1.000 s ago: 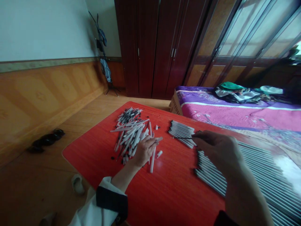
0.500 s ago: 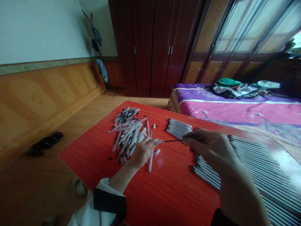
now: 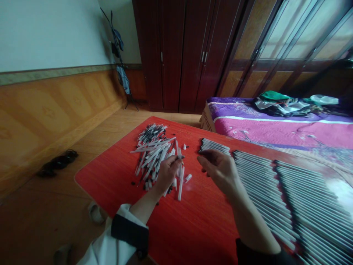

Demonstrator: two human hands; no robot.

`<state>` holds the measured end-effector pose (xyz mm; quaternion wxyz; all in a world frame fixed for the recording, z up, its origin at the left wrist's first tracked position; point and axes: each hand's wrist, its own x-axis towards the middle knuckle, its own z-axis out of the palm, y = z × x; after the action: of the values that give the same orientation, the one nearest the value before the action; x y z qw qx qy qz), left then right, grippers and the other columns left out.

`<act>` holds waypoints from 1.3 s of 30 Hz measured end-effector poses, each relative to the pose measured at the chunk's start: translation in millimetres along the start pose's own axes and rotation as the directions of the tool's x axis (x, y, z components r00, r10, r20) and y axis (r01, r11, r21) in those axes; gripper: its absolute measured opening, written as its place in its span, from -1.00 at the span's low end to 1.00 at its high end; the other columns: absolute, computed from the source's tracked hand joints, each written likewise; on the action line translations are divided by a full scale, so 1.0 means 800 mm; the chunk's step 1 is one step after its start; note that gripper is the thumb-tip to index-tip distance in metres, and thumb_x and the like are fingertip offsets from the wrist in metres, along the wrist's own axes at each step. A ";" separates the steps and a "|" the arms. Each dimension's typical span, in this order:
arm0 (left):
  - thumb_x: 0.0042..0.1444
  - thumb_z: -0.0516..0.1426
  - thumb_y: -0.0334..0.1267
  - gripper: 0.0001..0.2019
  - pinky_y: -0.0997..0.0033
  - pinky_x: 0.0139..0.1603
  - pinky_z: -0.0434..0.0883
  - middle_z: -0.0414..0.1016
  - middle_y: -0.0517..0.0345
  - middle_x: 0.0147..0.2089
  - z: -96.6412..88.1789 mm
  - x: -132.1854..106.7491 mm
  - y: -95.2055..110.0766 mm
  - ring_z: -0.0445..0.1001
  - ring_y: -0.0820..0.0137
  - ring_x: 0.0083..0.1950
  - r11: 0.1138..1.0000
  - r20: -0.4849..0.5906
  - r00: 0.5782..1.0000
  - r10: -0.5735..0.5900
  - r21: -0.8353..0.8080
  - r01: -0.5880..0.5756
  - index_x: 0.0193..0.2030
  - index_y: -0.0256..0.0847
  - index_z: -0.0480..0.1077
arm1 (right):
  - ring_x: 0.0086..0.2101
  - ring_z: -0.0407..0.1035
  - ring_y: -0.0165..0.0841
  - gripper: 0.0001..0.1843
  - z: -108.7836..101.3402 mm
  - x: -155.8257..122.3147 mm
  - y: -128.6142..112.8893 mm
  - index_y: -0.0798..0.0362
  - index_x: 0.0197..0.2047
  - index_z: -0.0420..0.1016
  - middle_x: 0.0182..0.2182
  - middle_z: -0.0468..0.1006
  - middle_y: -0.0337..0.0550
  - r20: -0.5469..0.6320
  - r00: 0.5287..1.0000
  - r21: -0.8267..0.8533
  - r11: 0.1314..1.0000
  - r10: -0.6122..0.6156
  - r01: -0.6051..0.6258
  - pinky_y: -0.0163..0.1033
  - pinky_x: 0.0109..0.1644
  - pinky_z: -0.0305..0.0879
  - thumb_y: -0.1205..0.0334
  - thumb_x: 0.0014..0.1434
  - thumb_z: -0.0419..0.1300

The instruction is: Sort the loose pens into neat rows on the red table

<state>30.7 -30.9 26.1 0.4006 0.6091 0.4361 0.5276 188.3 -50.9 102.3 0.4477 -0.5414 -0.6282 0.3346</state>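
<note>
I saw the left hand [image 3: 167, 173] on the near edge of a loose pile of pen parts [image 3: 153, 149] on the red surface [image 3: 193, 224]. Its fingers [image 3: 173, 162] were curled at a white piece, but I could not tell whether they gripped it. The right hand [image 3: 218, 170] was just to the right and apart from it, with its fingers loosely bent, near a small bundle of grey tubes [image 3: 215, 146]. Long rows of grey tubes [image 3: 278, 191] lay further right. A bed [image 3: 275, 130] stood beyond the far edge.
</note>
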 end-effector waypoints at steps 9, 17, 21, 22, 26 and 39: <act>0.04 0.11 0.00 -0.69 0.65 -0.60 0.13 0.25 0.31 -0.58 -0.005 0.015 -0.022 0.17 0.62 -0.60 0.901 -0.241 0.950 -0.200 -0.426 0.082 -0.39 -0.26 0.32 | -0.73 0.21 -0.52 -0.75 0.102 -0.014 0.055 0.17 -0.56 0.45 -0.71 0.37 -0.27 0.191 0.967 0.204 0.956 0.171 -0.210 -0.43 -0.71 0.10 0.19 0.00 0.08; 0.12 0.04 -0.05 -0.73 0.53 -0.38 0.32 0.38 0.21 -0.43 0.014 -0.001 -0.013 0.37 0.50 -0.43 0.913 -0.225 0.952 -0.207 -0.394 0.105 -0.26 -0.23 0.34 | -0.80 0.19 -0.48 -0.70 0.120 -0.018 0.063 0.19 -0.50 0.48 -0.78 0.36 -0.28 0.100 0.920 0.534 0.760 0.378 -0.371 -0.39 -0.76 0.11 0.07 -0.12 0.22; 0.13 0.03 -0.08 -0.76 0.47 -0.28 0.35 0.43 0.15 -0.36 0.026 -0.010 -0.008 0.41 0.44 -0.36 0.929 -0.190 0.963 -0.190 -0.353 0.113 -0.29 -0.22 0.34 | -0.73 0.25 -0.47 -0.75 0.121 -0.019 0.057 0.16 -0.49 0.51 -0.74 0.42 -0.28 0.093 0.889 0.664 0.637 0.449 -0.391 -0.39 -0.67 0.16 0.12 -0.20 0.29; 0.13 0.03 -0.08 -0.76 0.46 -0.27 0.36 0.44 0.14 -0.35 0.028 -0.011 -0.007 0.42 0.43 -0.34 0.933 -0.181 0.965 -0.188 -0.341 0.117 -0.29 -0.22 0.34 | -0.69 0.29 -0.46 -0.75 0.122 -0.019 0.057 0.15 -0.47 0.52 -0.71 0.45 -0.28 0.091 0.885 0.707 0.597 0.456 -0.380 -0.39 -0.63 0.19 0.15 -0.23 0.30; 0.12 0.03 -0.08 -0.77 0.45 -0.26 0.36 0.46 0.12 -0.31 0.027 -0.010 -0.008 0.43 0.41 -0.31 0.929 -0.166 0.967 -0.193 -0.347 0.126 -0.29 -0.21 0.34 | -0.67 0.29 -0.46 -0.75 0.123 -0.020 0.057 0.13 -0.53 0.47 -0.71 0.44 -0.28 0.160 0.857 0.805 0.438 0.489 -0.400 -0.39 -0.60 0.21 0.16 -0.31 0.34; 0.15 0.01 -0.12 -0.77 0.51 -0.32 0.30 0.38 0.17 -0.41 0.002 0.003 -0.001 0.35 0.45 -0.37 0.990 -0.220 0.975 -0.006 -0.135 -0.024 -0.34 -0.25 0.33 | -0.73 0.23 -0.50 -0.73 0.096 -0.014 0.042 0.20 -0.45 0.51 -0.76 0.39 -0.27 0.050 0.955 0.574 0.774 0.292 -0.266 -0.41 -0.69 0.15 0.15 -0.19 0.30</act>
<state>32.3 -28.4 25.9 0.3883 0.5199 0.4377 0.6224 129.9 -50.6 40.9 0.5484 -0.4749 -0.4010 0.5594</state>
